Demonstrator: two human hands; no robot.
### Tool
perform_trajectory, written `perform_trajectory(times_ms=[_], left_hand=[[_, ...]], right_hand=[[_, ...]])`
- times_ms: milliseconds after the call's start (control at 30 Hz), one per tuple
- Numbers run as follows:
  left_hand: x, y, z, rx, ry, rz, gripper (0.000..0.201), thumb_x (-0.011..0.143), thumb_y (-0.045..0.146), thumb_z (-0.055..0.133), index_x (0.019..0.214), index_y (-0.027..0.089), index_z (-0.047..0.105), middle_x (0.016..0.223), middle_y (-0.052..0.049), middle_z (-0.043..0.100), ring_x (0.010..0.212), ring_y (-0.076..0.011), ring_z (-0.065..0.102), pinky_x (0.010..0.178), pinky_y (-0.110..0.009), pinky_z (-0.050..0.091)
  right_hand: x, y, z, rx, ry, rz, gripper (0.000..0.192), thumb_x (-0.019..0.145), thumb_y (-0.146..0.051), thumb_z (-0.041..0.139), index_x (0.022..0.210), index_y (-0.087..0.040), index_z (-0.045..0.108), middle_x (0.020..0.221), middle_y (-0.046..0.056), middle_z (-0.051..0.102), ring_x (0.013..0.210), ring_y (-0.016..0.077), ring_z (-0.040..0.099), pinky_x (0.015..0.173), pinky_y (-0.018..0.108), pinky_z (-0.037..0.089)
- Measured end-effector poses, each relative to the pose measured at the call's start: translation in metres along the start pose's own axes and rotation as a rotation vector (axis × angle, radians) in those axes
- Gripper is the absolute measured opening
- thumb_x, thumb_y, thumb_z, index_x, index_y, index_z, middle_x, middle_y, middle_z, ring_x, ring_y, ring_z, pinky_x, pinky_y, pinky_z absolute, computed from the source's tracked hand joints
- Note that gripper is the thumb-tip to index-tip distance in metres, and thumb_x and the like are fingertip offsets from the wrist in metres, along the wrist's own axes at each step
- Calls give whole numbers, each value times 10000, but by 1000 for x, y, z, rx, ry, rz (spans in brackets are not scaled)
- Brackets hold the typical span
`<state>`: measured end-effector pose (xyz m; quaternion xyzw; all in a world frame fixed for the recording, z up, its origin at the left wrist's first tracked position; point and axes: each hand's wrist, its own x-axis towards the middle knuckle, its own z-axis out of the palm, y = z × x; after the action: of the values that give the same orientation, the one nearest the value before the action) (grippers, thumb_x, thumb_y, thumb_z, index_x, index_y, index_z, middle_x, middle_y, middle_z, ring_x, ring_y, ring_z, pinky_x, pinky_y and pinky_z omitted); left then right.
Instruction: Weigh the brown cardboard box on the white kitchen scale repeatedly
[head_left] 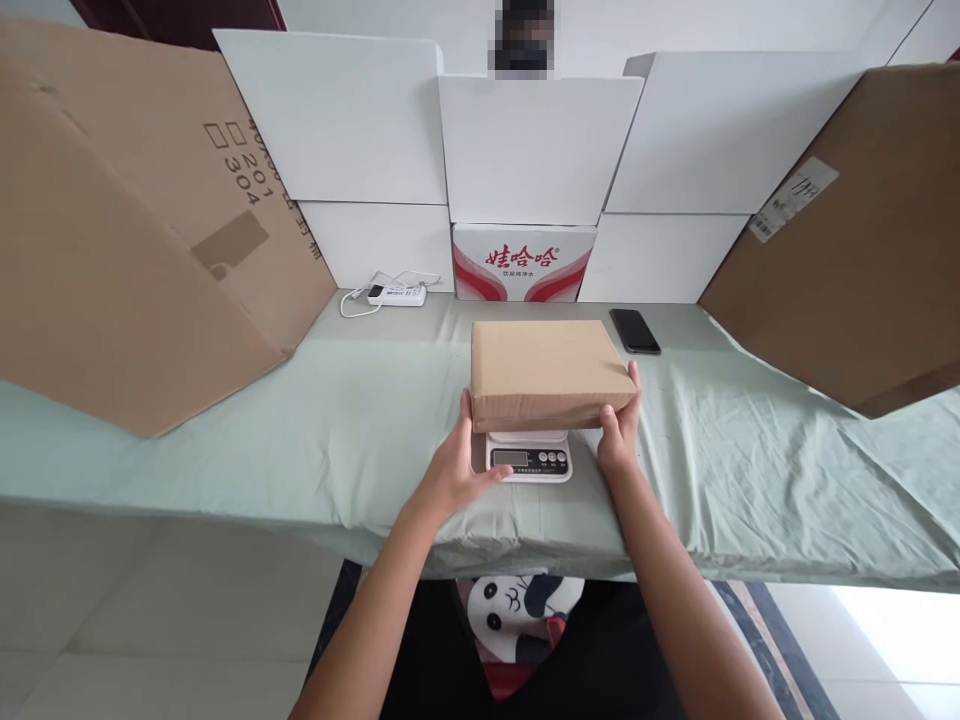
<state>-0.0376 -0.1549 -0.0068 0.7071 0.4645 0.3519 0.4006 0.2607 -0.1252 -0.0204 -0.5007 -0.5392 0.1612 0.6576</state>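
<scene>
A closed brown cardboard box [551, 360] sits on or just over a white kitchen scale [565, 475]; its underside hides the scale's platform, so contact is unclear. With its fingers against the box's left side, my left hand [454, 465] stretches its thumb out over the lower edge of the scale's display. My right hand [621, 435] grips the front right corner of the box, thumb on the front face and fingers along the right side. Between them, both hands steady the box. The scale's display and round buttons face me; no reading can be made out.
White boxes [536, 150] form a wall behind the green cloth-covered table [247, 450]. A black phone [634, 331] lies back right, a white power strip [397, 295] with its cord back left. Large cardboard sheets [150, 250] flank both sides.
</scene>
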Motion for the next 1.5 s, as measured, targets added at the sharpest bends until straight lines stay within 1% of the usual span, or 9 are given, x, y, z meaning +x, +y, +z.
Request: perform_trajectory(times_ms=[67,133,367,600,800,933,1033,1167,1500], left_hand=[[-4,0,1,78,-11,-43,1542,769,634,912,1796,293,-187,1891,-225,274,1709,-482,396,1278,-632,494],[-7,-1,3,137,2,-53,1615,707,587,968,1794,308,-192,1881,-225,305,1695,-488,422,1266,-634,508],[-4,-2,6,215,17,-83,1522,737,505,958,1811,341,-107,1804,-214,462,1654,-471,497,1233,-637,535],[-2,-1,2,139,16,-131,1503,764,539,934,1800,378,-143,1845,-182,410,1654,-460,501,1236,-628,529],[2,2,0,100,-6,-170,1512,752,500,948,1808,343,-123,1834,-186,430,1651,-466,497,1259,-628,495],[0,2,0,48,-14,-194,1511,774,523,945,1801,351,-150,1879,-164,348,1699,-435,428,1305,-604,452],[1,-3,-1,-2,20,-171,1399,826,559,913,1818,363,-55,1901,-147,297,1727,-408,381,1349,-583,408],[3,-9,-3,-45,29,-112,1242,865,585,888,1821,362,127,1873,-146,362,1727,-404,379,1377,-590,374],[3,-6,-5,-111,24,-82,1023,938,683,780,1779,349,302,1830,-139,445,1709,-412,409,1375,-601,382]], right_hand=[[0,-2,1,4,-6,-3,936,909,-744,662,1708,-321,421,1747,131,507,1695,383,436,1409,634,367],[0,-3,1,9,-6,-6,929,908,-746,662,1700,-315,437,1737,139,520,1662,387,483,1402,635,378],[2,0,1,50,0,26,939,903,-738,675,1712,-335,419,1775,109,488,1711,386,412,1419,650,339],[1,1,1,64,-11,56,938,901,-739,674,1723,-378,401,1811,81,449,1705,377,427,1421,646,340],[1,1,1,57,-18,45,931,905,-739,680,1714,-362,417,1779,91,489,1688,380,451,1420,620,352],[1,0,1,65,-32,45,960,916,-751,670,1726,-322,384,1775,118,485,1676,392,451,1420,650,330],[0,-1,1,57,-42,31,960,928,-755,659,1724,-296,380,1762,137,491,1673,402,444,1422,663,311],[0,-4,1,28,-50,-5,910,947,-747,638,1706,-307,397,1747,132,504,1652,402,466,1408,664,336],[2,-7,-2,-113,10,-173,705,1012,-686,536,1600,-298,528,1615,134,605,1502,420,585,1317,735,408]])
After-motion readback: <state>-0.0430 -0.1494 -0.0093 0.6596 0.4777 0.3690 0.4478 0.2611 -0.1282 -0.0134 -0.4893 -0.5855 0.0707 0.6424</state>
